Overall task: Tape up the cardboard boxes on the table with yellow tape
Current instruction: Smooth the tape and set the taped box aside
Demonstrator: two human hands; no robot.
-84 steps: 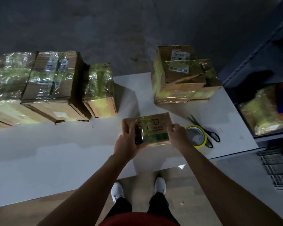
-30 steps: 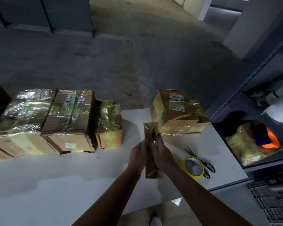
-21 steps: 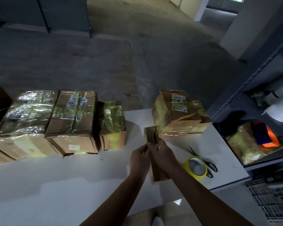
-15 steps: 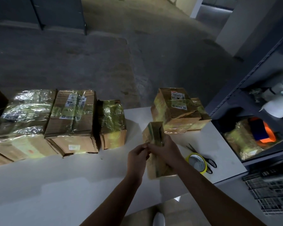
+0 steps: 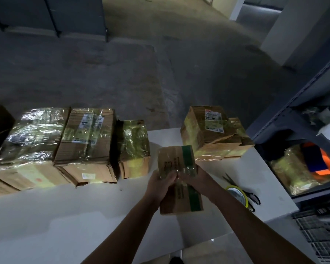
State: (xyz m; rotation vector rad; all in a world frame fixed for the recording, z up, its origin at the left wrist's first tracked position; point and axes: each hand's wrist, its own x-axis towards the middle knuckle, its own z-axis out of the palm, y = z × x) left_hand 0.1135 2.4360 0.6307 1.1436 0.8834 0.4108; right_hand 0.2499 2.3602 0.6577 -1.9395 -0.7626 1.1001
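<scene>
A row of boxes [image 5: 88,145] stands side by side along the back left of the counter [image 5: 65,216]. At the back right, a tilted box [image 5: 206,130] leans on a lower box [image 5: 238,141] to its right. Between row and pair, nearer the front, the small box [image 5: 176,161] is held by the left hand [image 5: 160,187] and the right hand [image 5: 196,180]. Right of them lies the tape roll [image 5: 236,193], touching the scissors [image 5: 253,197]. A shelf [image 5: 293,115] stands right of the counter, a parcel [image 5: 290,172] in it
</scene>
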